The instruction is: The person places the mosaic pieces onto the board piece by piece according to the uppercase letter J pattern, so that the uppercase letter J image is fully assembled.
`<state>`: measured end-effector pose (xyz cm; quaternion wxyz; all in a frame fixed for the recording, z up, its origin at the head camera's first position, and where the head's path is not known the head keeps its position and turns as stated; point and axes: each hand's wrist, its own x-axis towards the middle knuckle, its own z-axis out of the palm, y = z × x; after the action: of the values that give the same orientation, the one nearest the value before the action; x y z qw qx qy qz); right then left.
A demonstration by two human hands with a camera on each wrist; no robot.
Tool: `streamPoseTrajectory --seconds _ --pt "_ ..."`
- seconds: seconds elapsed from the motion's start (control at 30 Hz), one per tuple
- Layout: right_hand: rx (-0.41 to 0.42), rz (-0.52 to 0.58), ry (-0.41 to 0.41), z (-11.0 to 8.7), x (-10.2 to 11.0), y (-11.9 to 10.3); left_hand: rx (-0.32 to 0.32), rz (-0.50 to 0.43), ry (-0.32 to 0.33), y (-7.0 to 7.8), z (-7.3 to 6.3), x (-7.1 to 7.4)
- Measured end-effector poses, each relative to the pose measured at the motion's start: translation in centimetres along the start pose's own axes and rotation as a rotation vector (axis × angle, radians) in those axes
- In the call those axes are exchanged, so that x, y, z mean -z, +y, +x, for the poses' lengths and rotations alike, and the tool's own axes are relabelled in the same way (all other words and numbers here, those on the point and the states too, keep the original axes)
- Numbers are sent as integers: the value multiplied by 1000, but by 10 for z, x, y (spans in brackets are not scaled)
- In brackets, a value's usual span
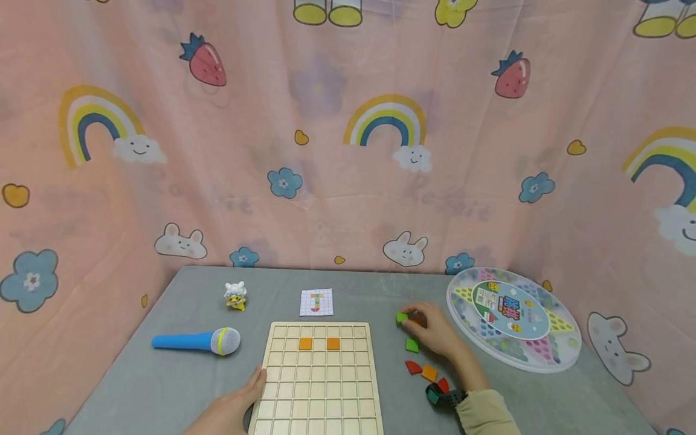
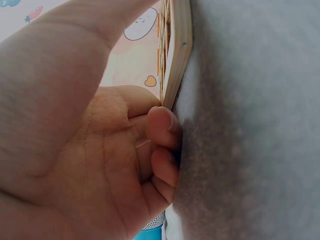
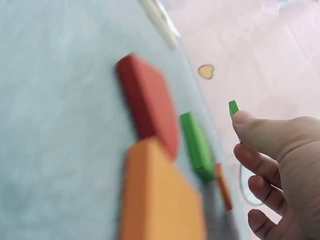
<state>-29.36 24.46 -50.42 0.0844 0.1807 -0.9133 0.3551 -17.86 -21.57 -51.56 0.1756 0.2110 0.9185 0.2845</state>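
Observation:
My right hand [image 1: 432, 329] pinches a green square tile [image 1: 401, 318] between thumb and fingers; in the right wrist view that green tile [image 3: 233, 107] shows above the thumb tip, clear of the table. Against the left edge of a wooden grid board [image 1: 321, 383] rests my left hand [image 1: 234, 403]. In the left wrist view its index finger touches the board's edge [image 2: 179, 50], and other fingers bend toward the table. Two orange square tiles [image 1: 306, 344] lie in the board's second row. Near the right hand lie another green tile [image 1: 411, 345], a red curved tile [image 1: 413, 367] and an orange tile [image 1: 429, 373].
A white card [image 1: 316, 302] with a coloured tile pattern lies behind the board. To the left are a blue toy microphone [image 1: 196, 341] and a small figurine [image 1: 236, 296]. A round checkers board [image 1: 513, 317] lies right of the right hand. Another red tile [image 1: 443, 385] is near the wrist.

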Motion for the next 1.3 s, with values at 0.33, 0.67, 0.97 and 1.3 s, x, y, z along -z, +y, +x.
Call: streamPoseTrajectory --seconds 0.33,0.67,0.97,1.3 --pt "24 -30 15 4 17 -24 36 -29 17 6 -5 -1" --pt "60 -49 31 6 20 -27 64 -61 7 14 -5 3" --pt "44 -42 23 6 19 -29 65 -52 8 14 -8 2" --pt "30 -67 39 6 16 -32 49 -49 30 21 -14 3"
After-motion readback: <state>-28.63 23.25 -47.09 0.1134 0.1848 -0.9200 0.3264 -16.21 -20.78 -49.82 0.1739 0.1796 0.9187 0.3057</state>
